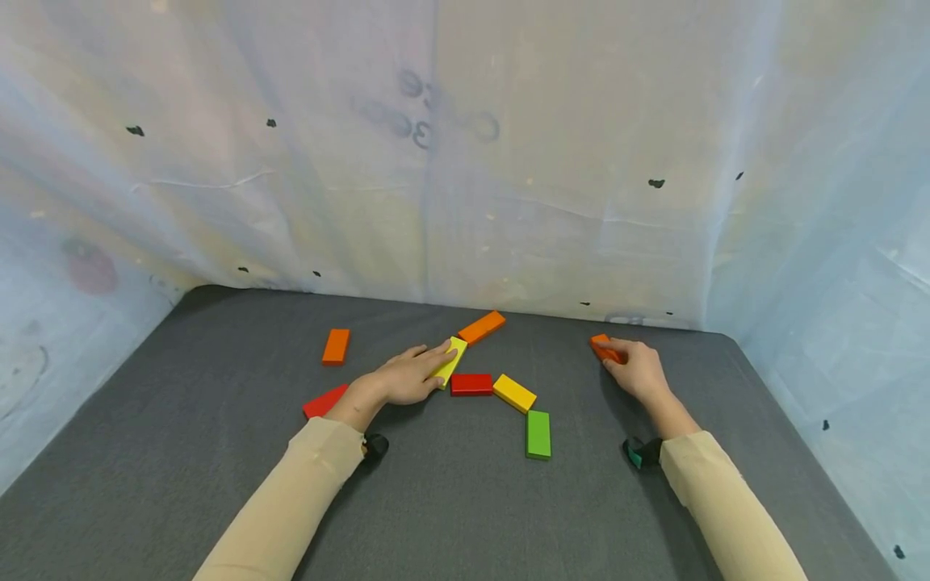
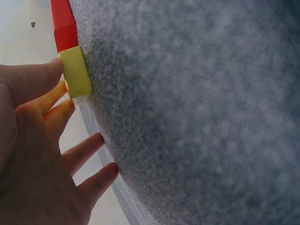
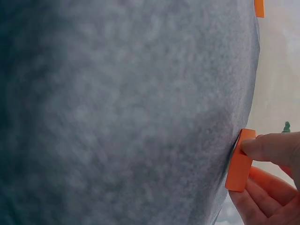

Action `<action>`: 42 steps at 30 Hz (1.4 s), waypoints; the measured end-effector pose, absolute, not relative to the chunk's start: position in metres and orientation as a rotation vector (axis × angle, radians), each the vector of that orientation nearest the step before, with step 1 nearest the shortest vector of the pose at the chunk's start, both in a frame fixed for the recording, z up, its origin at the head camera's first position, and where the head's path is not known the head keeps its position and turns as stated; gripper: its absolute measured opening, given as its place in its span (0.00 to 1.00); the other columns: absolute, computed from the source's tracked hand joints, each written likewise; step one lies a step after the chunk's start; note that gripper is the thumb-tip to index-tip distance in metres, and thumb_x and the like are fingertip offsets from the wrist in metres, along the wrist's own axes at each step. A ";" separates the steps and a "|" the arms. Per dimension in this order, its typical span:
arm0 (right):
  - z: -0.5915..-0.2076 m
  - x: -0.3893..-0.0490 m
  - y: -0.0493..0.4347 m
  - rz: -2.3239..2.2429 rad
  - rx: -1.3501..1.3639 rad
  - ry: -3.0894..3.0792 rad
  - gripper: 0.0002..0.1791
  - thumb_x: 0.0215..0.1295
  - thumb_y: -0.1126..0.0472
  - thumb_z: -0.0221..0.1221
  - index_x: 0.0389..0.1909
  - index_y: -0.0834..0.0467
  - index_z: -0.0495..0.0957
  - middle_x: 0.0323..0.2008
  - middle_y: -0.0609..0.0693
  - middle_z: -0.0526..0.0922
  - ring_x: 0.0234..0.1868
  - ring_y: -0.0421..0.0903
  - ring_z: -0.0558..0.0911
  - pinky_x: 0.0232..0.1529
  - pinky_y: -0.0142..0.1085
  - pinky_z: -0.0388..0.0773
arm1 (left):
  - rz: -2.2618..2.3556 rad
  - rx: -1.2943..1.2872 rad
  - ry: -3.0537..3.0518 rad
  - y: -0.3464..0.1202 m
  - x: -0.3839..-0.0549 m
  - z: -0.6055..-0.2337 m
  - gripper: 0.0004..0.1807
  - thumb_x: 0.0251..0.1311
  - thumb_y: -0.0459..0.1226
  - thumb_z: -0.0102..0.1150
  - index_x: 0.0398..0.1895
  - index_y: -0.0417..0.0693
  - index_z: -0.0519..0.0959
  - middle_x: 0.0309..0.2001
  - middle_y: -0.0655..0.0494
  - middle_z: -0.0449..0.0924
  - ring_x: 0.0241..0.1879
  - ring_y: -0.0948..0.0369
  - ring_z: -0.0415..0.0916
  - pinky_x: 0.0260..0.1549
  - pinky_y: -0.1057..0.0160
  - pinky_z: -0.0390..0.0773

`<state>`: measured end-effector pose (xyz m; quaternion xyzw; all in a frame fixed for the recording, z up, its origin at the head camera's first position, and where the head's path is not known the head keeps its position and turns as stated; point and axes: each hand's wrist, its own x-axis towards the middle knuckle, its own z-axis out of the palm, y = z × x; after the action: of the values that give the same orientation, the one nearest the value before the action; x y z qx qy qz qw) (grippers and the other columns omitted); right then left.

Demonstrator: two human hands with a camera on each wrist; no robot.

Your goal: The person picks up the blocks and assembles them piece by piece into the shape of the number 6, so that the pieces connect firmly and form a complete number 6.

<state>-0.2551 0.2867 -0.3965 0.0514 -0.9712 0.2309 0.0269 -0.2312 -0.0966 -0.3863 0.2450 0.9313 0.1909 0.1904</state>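
My left hand [image 1: 408,378] pinches a light-yellow rectangular block [image 1: 452,361] lying flat on the dark grey cloth, thumb on one side and fingertips on the other. In the left wrist view, this yellow block [image 2: 76,72] adjoins a red block [image 2: 64,26], while two fingers spread away from it. Over at the right, my right hand [image 1: 641,373] holds an orange block [image 1: 601,345] between thumb and fingers. The right wrist view has that orange block [image 3: 240,171] tilted near the cloth, the thumb on its broad face.
An orange block [image 1: 482,328] lies at the yellow block's far end. Red [image 1: 471,385], amber [image 1: 514,394] and green [image 1: 538,434] blocks form a bent line. Another orange block [image 1: 336,347] and a partly hidden red block [image 1: 324,401] lie left. A pale sheet [image 1: 552,161] hangs behind the table.
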 end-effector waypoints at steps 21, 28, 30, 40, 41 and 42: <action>-0.387 -0.247 0.268 0.740 0.280 -2.927 0.21 0.64 0.67 0.58 0.59 0.65 0.76 0.63 0.65 0.71 0.57 0.67 0.73 0.52 0.59 0.73 | 0.550 0.697 2.617 -0.097 -0.231 -0.388 0.31 0.74 0.41 0.43 0.77 0.52 0.50 0.78 0.53 0.40 0.74 0.41 0.40 0.69 0.37 0.46; -0.383 -0.245 0.260 0.749 0.314 -2.912 0.21 0.64 0.68 0.58 0.59 0.64 0.76 0.63 0.64 0.71 0.54 0.65 0.77 0.49 0.56 0.77 | 0.536 0.705 2.626 -0.097 -0.230 -0.387 0.31 0.74 0.41 0.42 0.77 0.52 0.50 0.78 0.52 0.40 0.74 0.40 0.41 0.69 0.37 0.46; -0.382 -0.244 0.257 0.757 0.325 -2.907 0.21 0.64 0.68 0.58 0.59 0.64 0.76 0.63 0.64 0.71 0.53 0.65 0.78 0.48 0.56 0.78 | 0.535 0.704 2.626 -0.097 -0.230 -0.386 0.31 0.74 0.41 0.42 0.77 0.52 0.49 0.78 0.52 0.40 0.74 0.40 0.41 0.69 0.37 0.46; -0.379 -0.238 0.246 0.765 0.390 -2.878 0.21 0.64 0.68 0.59 0.59 0.63 0.76 0.63 0.63 0.72 0.53 0.64 0.78 0.48 0.56 0.78 | 0.546 0.708 2.620 -0.098 -0.230 -0.387 0.31 0.74 0.41 0.42 0.77 0.52 0.50 0.78 0.52 0.40 0.74 0.40 0.41 0.69 0.37 0.46; -0.379 -0.238 0.245 0.765 0.397 -2.878 0.21 0.64 0.68 0.59 0.59 0.63 0.76 0.63 0.63 0.72 0.53 0.64 0.78 0.48 0.56 0.78 | 0.547 0.707 2.618 -0.098 -0.230 -0.386 0.31 0.74 0.41 0.42 0.77 0.52 0.50 0.78 0.52 0.40 0.74 0.40 0.41 0.69 0.37 0.46; -0.379 -0.237 0.244 0.768 0.402 -2.878 0.21 0.64 0.68 0.59 0.58 0.62 0.77 0.63 0.63 0.72 0.53 0.64 0.78 0.48 0.56 0.78 | 0.549 0.707 2.617 -0.098 -0.229 -0.386 0.31 0.74 0.41 0.42 0.77 0.52 0.50 0.78 0.51 0.40 0.74 0.40 0.41 0.69 0.37 0.46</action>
<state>-0.2372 0.2437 -0.3790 0.1333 -0.9554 0.2548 0.0678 -0.2295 -0.0976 -0.3864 0.2510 0.9296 0.1950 0.1869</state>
